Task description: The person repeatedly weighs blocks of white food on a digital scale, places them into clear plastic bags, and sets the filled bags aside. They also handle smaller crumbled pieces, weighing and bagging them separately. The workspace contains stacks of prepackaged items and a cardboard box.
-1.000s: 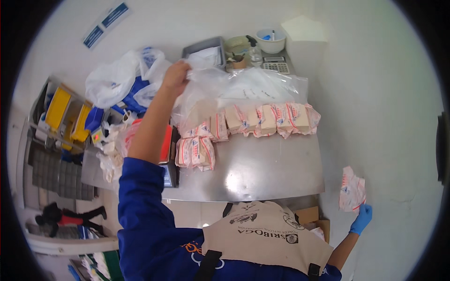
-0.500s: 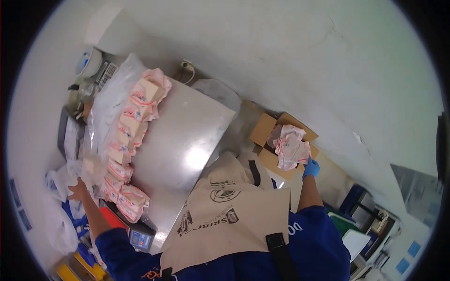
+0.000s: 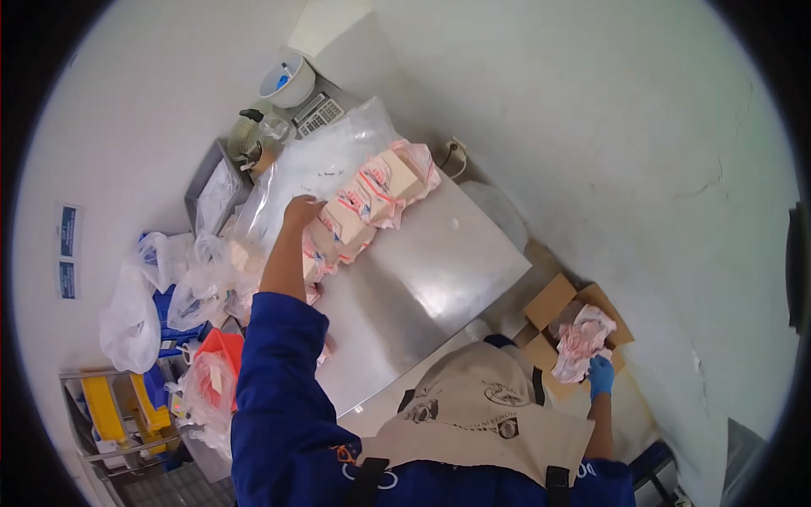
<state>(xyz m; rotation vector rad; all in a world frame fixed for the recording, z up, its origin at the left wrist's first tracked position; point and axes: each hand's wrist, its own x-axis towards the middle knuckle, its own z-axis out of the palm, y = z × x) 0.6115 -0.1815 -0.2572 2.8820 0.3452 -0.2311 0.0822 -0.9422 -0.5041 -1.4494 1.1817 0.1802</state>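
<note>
A row of pink-and-white wrapped packets (image 3: 372,198) lies along the far side of a steel table (image 3: 422,287), partly under a large clear plastic bag (image 3: 325,160). My left hand (image 3: 300,209), bare and reaching out of a blue sleeve, is closed on the edge of that bag right beside the packets. Down at the right, an open cardboard box (image 3: 553,300) stands on the floor with several of the same packets (image 3: 583,338) piled in it. My right hand (image 3: 601,373), in a blue glove, grips the lower packet of that pile inside the box.
A white bowl (image 3: 287,80), a calculator (image 3: 317,114) and a tape dispenser (image 3: 249,139) sit at the table's far end. Loose plastic bags (image 3: 160,287), a red item (image 3: 220,351) and yellow bins (image 3: 106,410) crowd the left. A white wall runs close on the right.
The view has swung round. My right hand carried a packet from beside the table down into the cardboard box. My left hand stayed on the clear bag by the packets.
</note>
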